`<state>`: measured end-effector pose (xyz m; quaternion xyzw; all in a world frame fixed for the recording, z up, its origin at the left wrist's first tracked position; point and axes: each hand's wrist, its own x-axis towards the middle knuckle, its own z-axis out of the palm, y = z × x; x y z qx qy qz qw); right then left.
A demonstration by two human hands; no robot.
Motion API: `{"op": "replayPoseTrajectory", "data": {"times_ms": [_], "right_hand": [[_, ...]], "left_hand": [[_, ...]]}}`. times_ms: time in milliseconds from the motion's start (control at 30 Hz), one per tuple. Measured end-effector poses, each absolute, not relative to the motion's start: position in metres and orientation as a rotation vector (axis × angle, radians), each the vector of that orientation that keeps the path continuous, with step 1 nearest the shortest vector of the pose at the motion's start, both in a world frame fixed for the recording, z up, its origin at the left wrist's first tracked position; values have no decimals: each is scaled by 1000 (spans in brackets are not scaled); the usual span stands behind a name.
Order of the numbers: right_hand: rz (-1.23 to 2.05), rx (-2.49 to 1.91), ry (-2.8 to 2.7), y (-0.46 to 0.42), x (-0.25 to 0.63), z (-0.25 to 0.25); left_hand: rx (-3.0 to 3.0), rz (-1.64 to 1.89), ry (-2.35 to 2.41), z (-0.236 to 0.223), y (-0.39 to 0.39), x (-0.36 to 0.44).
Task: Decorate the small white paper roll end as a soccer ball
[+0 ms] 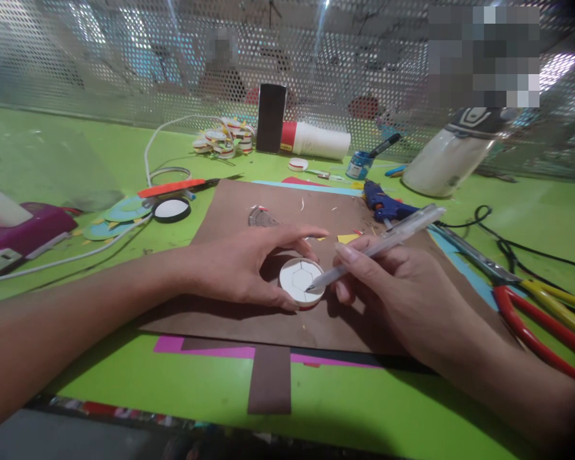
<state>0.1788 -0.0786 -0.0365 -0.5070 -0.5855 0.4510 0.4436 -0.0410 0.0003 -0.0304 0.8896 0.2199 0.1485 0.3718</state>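
Note:
My left hand (249, 265) curls around a small white paper disc (299, 280) with a pen-drawn football pattern and a red rim, holding it down on a brown sheet (249, 211). My right hand (397, 287) grips a clear white pen (378, 246), whose tip touches the disc's right side. Both hands rest on the brown sheet.
A blue glue gun (386, 203) and red and yellow-handled scissors (531, 300) lie to the right. At the back stand a dark phone (271, 118), a white-and-red tube (316, 140), a pile of paper discs (223, 140), an ink jar (359, 166) and a white bottle (448, 163). A purple device (14, 233) sits left.

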Motion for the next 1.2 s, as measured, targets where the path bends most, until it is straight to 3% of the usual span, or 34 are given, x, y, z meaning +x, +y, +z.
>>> {"op": "replayPoseTrajectory", "data": {"times_ms": [400, 867, 1200], "right_hand": [[1062, -1278, -1592, -80, 179, -28], [1288, -1156, -1192, -74, 182, -37], [1327, -1129, -1202, -73, 177, -37]], "left_hand": [[2265, 392, 549, -31, 0, -42], [2310, 409, 543, -32, -1, -43], [2208, 383, 597, -35, 0, -41]]}}
